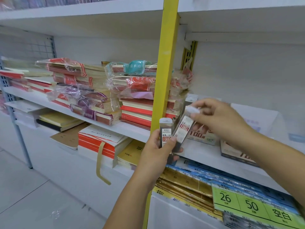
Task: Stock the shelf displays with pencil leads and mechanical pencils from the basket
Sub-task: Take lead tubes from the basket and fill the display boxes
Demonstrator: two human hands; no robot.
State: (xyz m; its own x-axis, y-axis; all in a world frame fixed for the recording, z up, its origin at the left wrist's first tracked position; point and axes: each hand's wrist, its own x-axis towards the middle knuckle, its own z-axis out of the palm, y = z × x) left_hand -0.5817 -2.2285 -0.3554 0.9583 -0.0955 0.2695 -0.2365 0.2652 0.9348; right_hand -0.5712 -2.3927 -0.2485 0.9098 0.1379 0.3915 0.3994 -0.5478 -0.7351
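Grey plastic lead cases, a small bunch of them, sit in the left grip at the centre of the frame, fingers and thumb curled round their lower halves. The front lead case faces the camera and reads M&G, 0.5, HB and a red 100. The right grip pinches the white cap end of a tilted lead case beside it. It's blurry, so that's all I can tell.

My read: one case is getting peeled off the bunch for the display box just behind, on the white shelf right of the yellow upright. To do it well I'd slide that case out along its length so the others don't get dragged loose, press the left thumb on the rest, then set it in with the label facing out. The box front also shows 100, and so does a second box further right.

Other writing: at lower right a green tag says 26, 50 and 空白. The wrapped notebook bundles left of the upright read 作业本(白) and 语文本. No basket or mechanical pencils in view.
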